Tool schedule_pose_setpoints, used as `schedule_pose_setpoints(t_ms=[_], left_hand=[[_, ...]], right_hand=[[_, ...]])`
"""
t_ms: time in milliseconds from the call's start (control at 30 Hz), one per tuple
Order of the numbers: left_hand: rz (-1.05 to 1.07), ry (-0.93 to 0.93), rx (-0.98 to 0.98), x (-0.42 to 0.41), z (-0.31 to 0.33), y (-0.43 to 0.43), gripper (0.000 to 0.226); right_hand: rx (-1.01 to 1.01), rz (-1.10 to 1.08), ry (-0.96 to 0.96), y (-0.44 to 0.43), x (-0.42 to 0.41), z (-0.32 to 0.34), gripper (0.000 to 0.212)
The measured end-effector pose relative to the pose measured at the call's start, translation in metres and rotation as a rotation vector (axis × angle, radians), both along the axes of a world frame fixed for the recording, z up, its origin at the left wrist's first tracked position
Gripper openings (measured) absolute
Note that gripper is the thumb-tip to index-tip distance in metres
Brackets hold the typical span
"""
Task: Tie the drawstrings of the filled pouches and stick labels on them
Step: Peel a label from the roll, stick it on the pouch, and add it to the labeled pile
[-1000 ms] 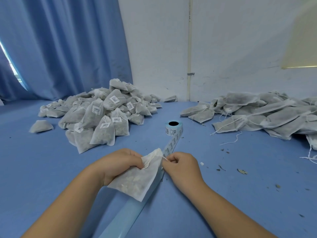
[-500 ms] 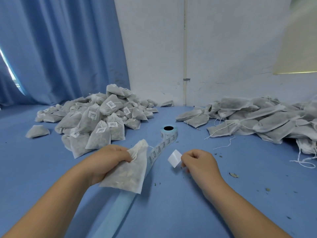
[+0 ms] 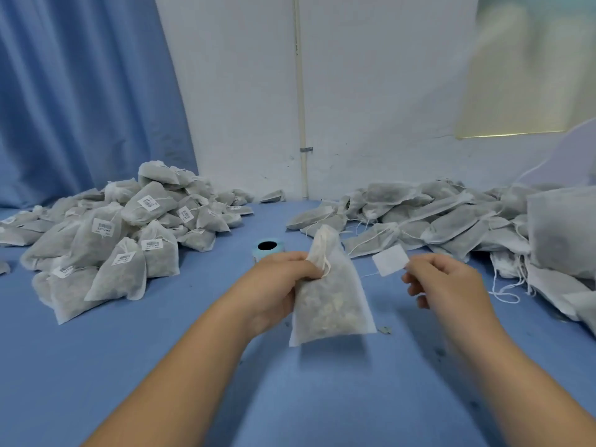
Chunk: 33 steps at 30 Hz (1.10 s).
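**Head view**

Locate the filled pouch (image 3: pixel 332 298) at centre frame, hanging upright, apparently lifted off the blue table (image 3: pixel 161 366). Check the left hand (image 3: pixel 277 285), centre left: fingers curled tight round the gathered neck, with the drawstring knot (image 3: pixel 325 267) showing just beside the knuckles. Check the right hand (image 3: pixel 448 285), centre right: thumb and forefinger pinching one edge of a white label (image 3: pixel 390 260), remaining fingers loosely curled. Note the label apart from the pouch, just to its right. Cannot tell which face carries the adhesive.

Recommended handling for the labelling step (judgement only):

1. Turn a flat face of the pouch toward the label. Aim for the smoother cloth below the neck, as on the labelled pouches (image 3: pixel 113 240) at middle left.
2. Land one label edge first, then wipe across with the thumb to prevent creases over the lumpy filling.
3. Back the cloth with the left fingers, or lay the pouch on the table, for firm pressure.
4. Avoid trapping the drawstring under the label.
5. Set the finished item on the left heap, not among the unlabelled pouches (image 3: pixel 435 214) at middle right.

For the following label, reach to the label roll (image 3: pixel 267 248) behind the left hand.
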State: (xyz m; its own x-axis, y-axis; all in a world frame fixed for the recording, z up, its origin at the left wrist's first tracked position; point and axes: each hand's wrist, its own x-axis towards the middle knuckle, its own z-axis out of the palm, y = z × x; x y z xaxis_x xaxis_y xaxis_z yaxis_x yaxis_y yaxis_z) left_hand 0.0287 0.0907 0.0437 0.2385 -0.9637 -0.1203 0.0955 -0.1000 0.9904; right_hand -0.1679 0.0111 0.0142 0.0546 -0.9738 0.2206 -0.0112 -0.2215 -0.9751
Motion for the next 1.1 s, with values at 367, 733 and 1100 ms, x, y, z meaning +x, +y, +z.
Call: schedule_pose_setpoints(t_ms=[367, 733, 1100], left_hand=[[0.159, 0.173, -0.026, -0.057, -0.044, -0.054, 0.012], [0.228, 0.191, -0.039, -0.07, -0.043, -0.049, 0.024], [0.267, 0.092, -0.016, -0.075, -0.042, -0.046, 0.052]], right_hand=[[-0.265, -0.181, 0.081, 0.001, -0.012, 0.006, 0.014], [-0.511, -0.337, 0.493, 0.011, 0.006, -0.009, 0.012], [-0.473, -0.334, 0.577, 0.011, 0.009, -0.012, 0.012]])
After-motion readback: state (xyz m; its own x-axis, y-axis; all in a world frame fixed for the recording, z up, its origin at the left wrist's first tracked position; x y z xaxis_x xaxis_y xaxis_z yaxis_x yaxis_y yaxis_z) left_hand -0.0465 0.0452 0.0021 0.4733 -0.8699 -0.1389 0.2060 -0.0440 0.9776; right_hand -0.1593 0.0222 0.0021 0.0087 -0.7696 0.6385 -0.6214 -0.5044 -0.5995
